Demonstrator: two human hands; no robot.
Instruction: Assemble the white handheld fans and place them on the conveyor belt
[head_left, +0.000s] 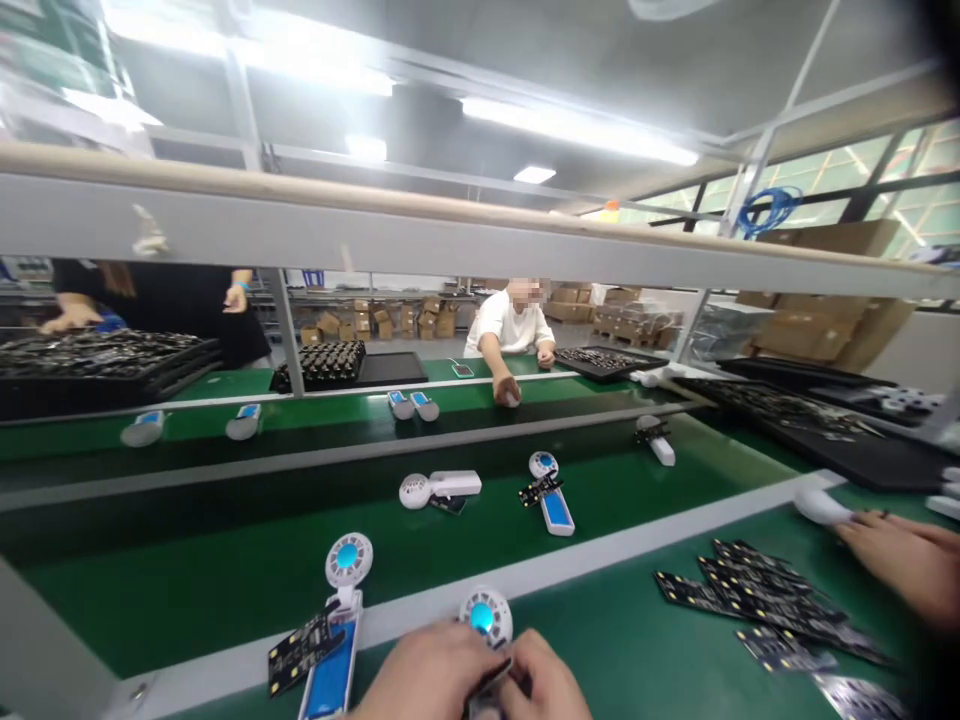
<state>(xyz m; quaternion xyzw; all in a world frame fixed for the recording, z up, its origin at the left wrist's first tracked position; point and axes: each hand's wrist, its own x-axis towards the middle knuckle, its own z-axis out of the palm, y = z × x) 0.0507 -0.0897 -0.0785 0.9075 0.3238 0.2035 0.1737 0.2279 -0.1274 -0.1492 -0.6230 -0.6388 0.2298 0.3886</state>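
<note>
At the bottom centre, a white handheld fan (486, 617) with a blue hub pokes up between my hands. My left hand (431, 672) is closed around its left side. My right hand (544, 680) pinches from the right, with the edge of a dark circuit board just showing between the fingers. Most of the fan's handle is hidden by my hands. Left of them stands another fan (349, 560) with its blue-filled handle open, and a black circuit board (304, 650) lies across it.
A green conveyor belt (225, 560) crosses ahead, carrying several fans. To the right lie several loose circuit boards (757, 595), near another person's hand (892, 550) holding a white part. A shelf beam (480, 235) spans overhead. Across, a person in white (510, 325) handles a part.
</note>
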